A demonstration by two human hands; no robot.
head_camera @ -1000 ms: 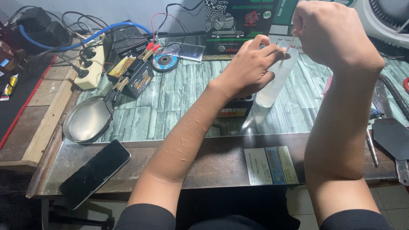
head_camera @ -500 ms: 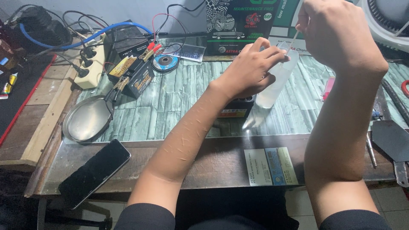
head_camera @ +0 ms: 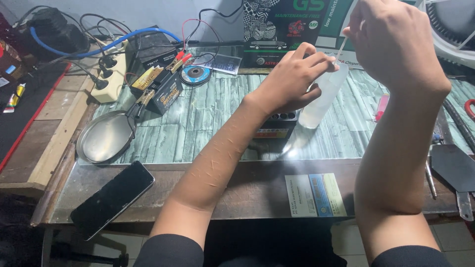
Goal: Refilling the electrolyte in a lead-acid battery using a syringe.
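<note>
My left hand (head_camera: 292,81) grips a clear plastic bottle (head_camera: 321,101), tilted, its base resting near a small black battery (head_camera: 277,126) on the green patterned tabletop (head_camera: 208,123). My right hand (head_camera: 396,44) is raised above the bottle's top, fingers pinched on a thin clear tube (head_camera: 340,49) that runs down toward the bottle's mouth. The battery's top shows a row of small holes and is partly hidden by my left wrist.
A second black battery with clamps (head_camera: 161,89) sits at the left, near a power strip (head_camera: 111,79) and a metal dish (head_camera: 106,137). A phone (head_camera: 113,198) lies at the front edge. A pink tool (head_camera: 382,106) and metal tools (head_camera: 452,173) lie at the right.
My right hand has risen slightly with the thin tube. The left hand and bottle have stayed almost still.
</note>
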